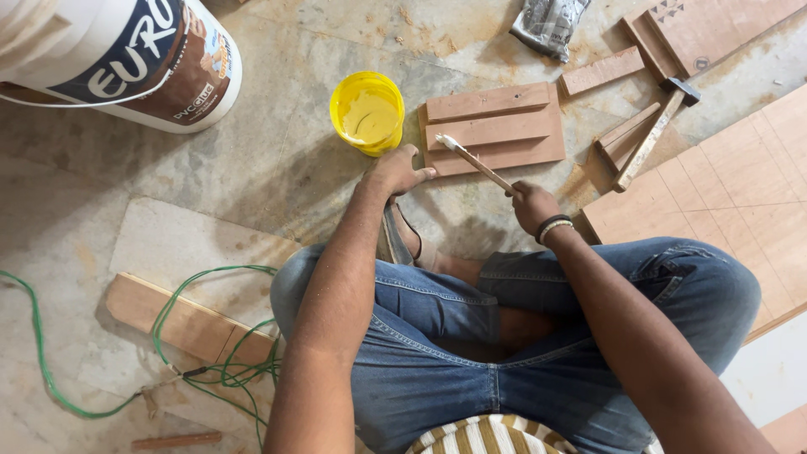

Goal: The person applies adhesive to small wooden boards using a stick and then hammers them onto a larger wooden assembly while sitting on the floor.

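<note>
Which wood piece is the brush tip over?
The wood board with two raised strips, beside the yellow cup. The brush in the right hand reaches over it; other pieces lie farther right.

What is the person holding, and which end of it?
The right hand holds a thin wooden stick by its near end; its far tip rests over the wooden board. The left hand presses on that board's edge, holding nothing.

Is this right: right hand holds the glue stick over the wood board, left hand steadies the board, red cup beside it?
Not quite. The head view shows the cup is yellow, not red. The right hand holds the stick over the wood board; the left hand steadies its edge.
</note>
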